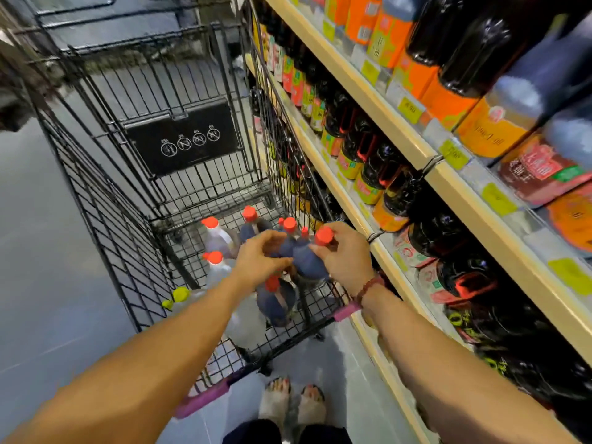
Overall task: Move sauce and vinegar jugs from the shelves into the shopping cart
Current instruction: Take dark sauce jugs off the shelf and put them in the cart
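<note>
**Item 1, held jug** point(306, 259): dark body, red cap. It hangs over the near right part of the shopping cart point(105, 200), above the load and not yet set down. My right hand point(347, 256) has its fingers curled round the neck just under the cap. My left hand point(259, 256) is clamped on the jug's shoulder.

**Item 2, cart load:** dark jugs point(275, 302) with red caps, pale jugs point(217, 240) with red caps, and one yellow-capped jug point(181, 294) against the near left wall. They stand close together, and several are directly beneath the held jug.

**Item 3, shelves** point(400, 129): on my right, just beside the cart and stocked with more dark jugs.

**Hazards, as I judge them:**
- The base could land on the caps below instead of in a gap, tipping the held jug or knocking over the jugs next to it.
- A neck grip carries little of the weight, so if my left hand lets go early the jug could swing or slip.
- The jug could catch on the cart's right wall, which is close by.
- Pushing down on the load could roll the cart.

**Writing:**
- Black panel point(182, 139) on the cart's seat flap: four crossed-out circle signs, each with a small word that looks like "NO" upside down.
- Price tags point(411, 108): yellow-green, too blurred to read.
- Bottle labels: orange, red and green, some with what look like Chinese characters. I can read no brand.
</note>
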Demonstrator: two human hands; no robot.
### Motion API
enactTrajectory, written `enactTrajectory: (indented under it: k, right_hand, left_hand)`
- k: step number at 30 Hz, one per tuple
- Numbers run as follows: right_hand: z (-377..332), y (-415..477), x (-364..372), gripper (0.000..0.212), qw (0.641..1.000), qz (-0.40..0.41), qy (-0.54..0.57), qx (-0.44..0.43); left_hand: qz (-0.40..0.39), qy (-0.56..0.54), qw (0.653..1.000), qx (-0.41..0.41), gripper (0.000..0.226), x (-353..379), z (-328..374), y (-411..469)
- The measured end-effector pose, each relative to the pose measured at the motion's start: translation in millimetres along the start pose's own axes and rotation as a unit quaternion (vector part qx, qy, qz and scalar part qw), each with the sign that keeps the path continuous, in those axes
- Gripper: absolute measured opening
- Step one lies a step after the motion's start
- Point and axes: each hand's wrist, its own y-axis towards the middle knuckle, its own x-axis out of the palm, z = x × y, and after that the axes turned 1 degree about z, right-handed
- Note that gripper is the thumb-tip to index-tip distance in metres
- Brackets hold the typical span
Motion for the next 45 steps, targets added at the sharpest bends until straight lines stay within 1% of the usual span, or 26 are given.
enactTrajectory:
  k: [4, 6, 9, 11, 14, 18, 20, 21, 25, 27, 31, 33, 36, 39, 41, 42, 44, 45]
  right_hand:
    - [-43.6, 1.1, -46.2, 0.020, 0.997, 0.043, 0.049, -0.045]
    - [-71.9, -4.2, -69.6, 0.023, 0.992, 0.059, 0.093, -0.064]
    - [-108.1, -11.1, -98.6, 0.020, 0.978, 0.087, 0.170, -0.080]
    - [-127.1, -16.7, -118.8, 0.022, 0.966, 0.113, 0.212, -0.098]
    - [-149.7, -28.7, -149.7, 0.024, 0.949, 0.155, 0.237, -0.140]
    - [-165.8, -47.4, -188.0, 0.021, 0.929, 0.212, 0.250, -0.173]
    - [-168.9, -60.4, -209.5, 0.018, 0.914, 0.245, 0.267, -0.183]
    - [-168.4, -64.5, -216.6, 0.017, 0.909, 0.255, 0.275, -0.180]
    - [-153.8, -88.7, -243.8, 0.015, 0.895, 0.298, 0.283, -0.172]
    - [-138.0, -103.9, -258.1, 0.015, 0.888, 0.320, 0.289, -0.161]
    - [-97.6, -135.8, -279.0, 0.015, 0.887, 0.344, 0.277, -0.133]
    - [-73.1, -160.5, -290.9, 0.022, 0.894, 0.338, 0.269, -0.119]
    - [-40.8, -201.5, -304.3, 0.029, 0.915, 0.319, 0.230, -0.092]
    - [-11.5, -237.3, -313.8, 0.041, 0.928, 0.305, 0.212, -0.028]
    - [6.4, -257.0, -321.5, 0.050, 0.933, 0.297, 0.200, 0.032]
    - [12.9, -264.7, -324.6, 0.050, 0.934, 0.294, 0.194, 0.057]
    - [21.5, -280.6, -330.1, 0.050, 0.931, 0.285, 0.211, 0.084]
    - [24.3, -288.2, -332.2, 0.050, 0.929, 0.280, 0.227, 0.081]
  left_hand:
    - [-0.051, -0.032, 0.998, 0.033, 0.061, -22.4, 42.3, -2.6]
    - [-0.070, -0.039, 0.995, 0.066, 0.067, -31.3, 67.7, -4.9]
    - [-0.094, -0.056, 0.987, 0.116, 0.067, -36.9, 107.1, -8.8]
    - [-0.111, -0.072, 0.980, 0.150, 0.069, -38.5, 133.2, -11.3]
    - [-0.144, -0.122, 0.967, 0.170, 0.073, -36.4, 170.4, -18.4]
    - [-0.192, -0.136, 0.947, 0.218, 0.063, -19.1, 209.8, -36.8]
    - [-0.215, -0.147, 0.936, 0.236, 0.068, -3.6, 225.9, -47.4]
    - [-0.218, -0.156, 0.934, 0.236, 0.069, 3.4, 231.4, -51.9]
    - [-0.218, -0.194, 0.925, 0.243, 0.056, 42.8, 251.4, -75.8]
    - [-0.225, -0.201, 0.924, 0.235, 0.056, 65.9, 255.9, -89.2]
    - [-0.230, -0.196, 0.930, 0.212, 0.062, 109.5, 252.8, -120.6]
    - [-0.240, -0.196, 0.930, 0.197, 0.059, 132.2, 251.1, -143.0]
    - [-0.250, -0.193, 0.933, 0.171, 0.058, 160.8, 252.1, -174.2]
    - [-0.252, -0.194, 0.936, 0.153, 0.060, 187.5, 253.8, -196.4]
    - [-0.247, -0.197, 0.937, 0.150, 0.057, 205.6, 258.9, -212.0]
    - [-0.244, -0.201, 0.937, 0.150, 0.055, 213.5, 261.8, -218.1]
    - [-0.243, -0.208, 0.936, 0.146, 0.054, 227.9, 268.3, -228.0]
    - [-0.243, -0.209, 0.936, 0.144, 0.053, 233.9, 271.7, -231.2]
